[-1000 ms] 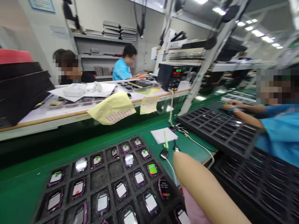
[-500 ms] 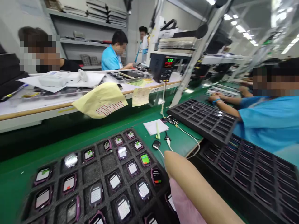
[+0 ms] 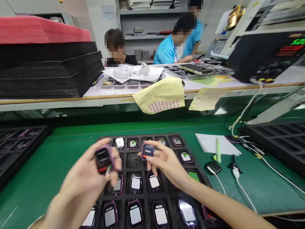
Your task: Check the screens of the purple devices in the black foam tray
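Observation:
My left hand, somewhat blurred, is closed around a purple-framed smartwatch body whose dark screen carries a red strip. To its right, my right hand grips another purple smartwatch between thumb and fingers, its lit screen facing me with an orange bar at the bottom. Both watches are strapless and held above a black foam tray. Rows of similar watches sit in the tray's compartments, many with white lit screens, such as one watch near the front. My forearms hide parts of the tray.
Another dark tray with watches lies at the left. At the right are a white notepad, a black charger puck with white cables, and a dark tray. A raised shelf holds stacked foam and a power supply. Co-workers sit beyond.
The view has swung left. Only one forearm showed before; now both hands are in front of me, each holding a smartwatch over the tray.

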Motion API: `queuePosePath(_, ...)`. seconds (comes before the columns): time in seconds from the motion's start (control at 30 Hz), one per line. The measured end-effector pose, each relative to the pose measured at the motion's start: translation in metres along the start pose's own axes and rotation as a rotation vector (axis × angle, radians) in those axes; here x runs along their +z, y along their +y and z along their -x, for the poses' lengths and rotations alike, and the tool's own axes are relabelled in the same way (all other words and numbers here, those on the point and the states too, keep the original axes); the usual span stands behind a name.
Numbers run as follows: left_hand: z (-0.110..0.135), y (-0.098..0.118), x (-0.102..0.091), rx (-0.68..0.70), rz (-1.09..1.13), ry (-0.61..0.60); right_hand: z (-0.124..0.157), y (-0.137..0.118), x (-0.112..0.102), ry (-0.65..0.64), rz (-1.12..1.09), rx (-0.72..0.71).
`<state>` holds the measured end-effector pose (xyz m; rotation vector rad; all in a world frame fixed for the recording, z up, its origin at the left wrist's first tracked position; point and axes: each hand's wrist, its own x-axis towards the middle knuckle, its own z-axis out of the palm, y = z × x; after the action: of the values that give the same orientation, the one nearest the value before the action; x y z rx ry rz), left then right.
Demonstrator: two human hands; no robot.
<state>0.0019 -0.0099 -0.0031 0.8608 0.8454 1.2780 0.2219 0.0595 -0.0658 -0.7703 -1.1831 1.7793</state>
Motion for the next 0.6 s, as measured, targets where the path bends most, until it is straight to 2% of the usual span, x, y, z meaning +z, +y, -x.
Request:
queuePosePath(0.1, -0.021, -0.016, 0.005, -0.109, 0.014, -0.044, 0.000, 0.000, -0.008, -0.026, 0.095, -0.043)
queuePosePath(0.23, -0.039, -0.041, 0.004, -0.071, -0.100, -0.146, 0.003, -0.007, -0.013, -0.070, 0.109, -0.084)
queuePosePath(0.4, -0.043, -0.057, 0.001, -0.015, -0.170, -0.125, 0.006, -0.005, -0.013, -0.054, 0.110, -0.087)
queuePosePath(0.6, -0.043, -0.060, 0.005, -0.036, -0.160, -0.170, 0.007, -0.004, -0.010, -0.010, 0.188, -0.102)
